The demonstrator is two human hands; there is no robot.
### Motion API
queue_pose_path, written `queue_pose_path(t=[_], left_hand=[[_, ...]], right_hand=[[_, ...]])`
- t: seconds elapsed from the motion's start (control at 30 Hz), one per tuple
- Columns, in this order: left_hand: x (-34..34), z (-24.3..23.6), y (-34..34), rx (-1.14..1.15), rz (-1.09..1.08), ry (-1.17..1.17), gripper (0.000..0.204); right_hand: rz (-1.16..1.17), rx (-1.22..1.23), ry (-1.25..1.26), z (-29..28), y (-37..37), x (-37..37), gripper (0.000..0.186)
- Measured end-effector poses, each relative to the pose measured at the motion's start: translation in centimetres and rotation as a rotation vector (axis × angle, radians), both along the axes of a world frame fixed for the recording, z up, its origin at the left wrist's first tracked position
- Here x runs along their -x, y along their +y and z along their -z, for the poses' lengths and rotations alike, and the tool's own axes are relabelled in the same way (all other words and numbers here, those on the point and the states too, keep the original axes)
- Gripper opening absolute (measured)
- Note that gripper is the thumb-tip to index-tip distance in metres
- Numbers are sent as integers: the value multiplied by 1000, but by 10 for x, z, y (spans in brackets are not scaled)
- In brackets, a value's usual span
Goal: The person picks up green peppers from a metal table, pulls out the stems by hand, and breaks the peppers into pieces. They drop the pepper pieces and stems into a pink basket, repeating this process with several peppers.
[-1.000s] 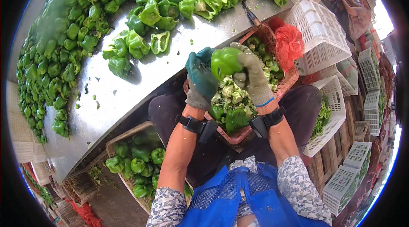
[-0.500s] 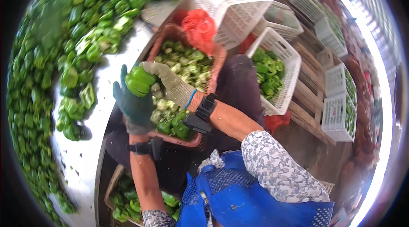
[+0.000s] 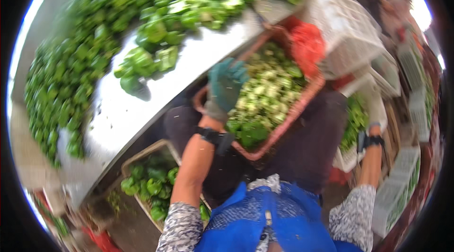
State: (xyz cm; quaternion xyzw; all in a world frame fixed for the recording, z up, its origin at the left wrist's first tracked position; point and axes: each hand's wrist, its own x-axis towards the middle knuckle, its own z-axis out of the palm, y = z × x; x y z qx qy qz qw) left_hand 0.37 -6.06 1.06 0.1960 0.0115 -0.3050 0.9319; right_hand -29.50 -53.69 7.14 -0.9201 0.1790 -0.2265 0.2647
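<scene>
My left hand (image 3: pixel 224 86), in a teal glove, is over the left side of the pink crate (image 3: pixel 298 110) of chopped pepper pieces (image 3: pixel 267 86). Its fingers are bent but blurred, and I cannot see anything held in them. My right hand (image 3: pixel 371 122) reaches into a white crate (image 3: pixel 345 159) of green pepper pieces (image 3: pixel 352 124) at the right; motion blur hides its fingers and any contents. Cut green peppers (image 3: pixel 153 60) lie on the steel table (image 3: pixel 123 119) above and left of the hands, beside a large heap of whole peppers (image 3: pixel 75 77).
A knife (image 3: pixel 265 23) lies at the table's edge. A red mesh bag (image 3: pixel 307 48) rests on the pink crate. Stacked white crates (image 3: pixel 345 29) stand at the right, with a person (image 3: pixel 373 1) beyond. A crate (image 3: pixel 127 162) of whole peppers sits below the table, by my left leg.
My right hand has moved from over the pink crate to the white crate at the right. The green pepper it held is out of sight. My head view has swung and blurred.
</scene>
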Motion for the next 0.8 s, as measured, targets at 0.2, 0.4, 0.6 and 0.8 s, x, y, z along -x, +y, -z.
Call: queue_pose_path(t=[0.2, 0.4, 0.6, 0.8], left_hand=[[-10, -6, 50, 39, -139, -118, 22], [-29, -30, 84, -314, -691, 195, 18], [-34, -31, 133, -189, -775, 119, 25], [-30, -28, 138, -184, -846, 94, 16]], right_hand=[[-133, -514, 60, -27, 187, -221, 37], [-779, -298, 105, -9, 376, -352, 34], [-911, 144, 85, 41, 503, -420, 39], [-806, 596, 183, 65, 542, -441, 21]])
